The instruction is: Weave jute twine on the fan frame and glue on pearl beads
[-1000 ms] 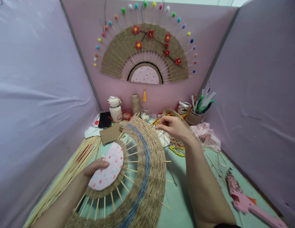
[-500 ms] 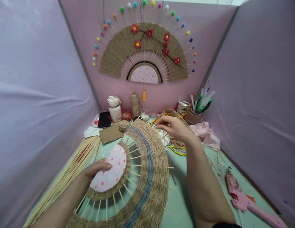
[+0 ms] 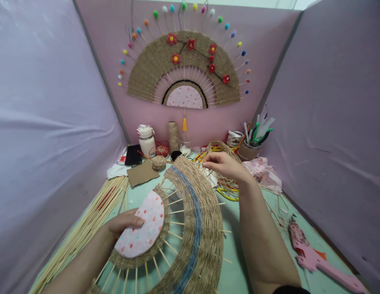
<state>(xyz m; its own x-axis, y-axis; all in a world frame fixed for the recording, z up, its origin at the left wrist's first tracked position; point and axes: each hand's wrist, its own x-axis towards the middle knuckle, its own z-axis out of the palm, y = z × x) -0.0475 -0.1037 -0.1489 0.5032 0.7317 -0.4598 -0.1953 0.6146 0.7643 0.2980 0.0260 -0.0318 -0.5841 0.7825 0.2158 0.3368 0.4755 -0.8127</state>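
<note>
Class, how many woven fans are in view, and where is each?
2: the flowered fan is up on the pink back wall; the blue-banded fan, partly out of frame, is in the left hand.

Held fan shifted rightward, twine ball now fully in view

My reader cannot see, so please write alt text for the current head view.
A person's left hand holds a woven fan with a blue band, while the right hand, pinched, is near the fan's outer edge. Behind, another fan with red flowers decorates the pink wall; sticks lie at left, a pink glue gun at right.
</note>
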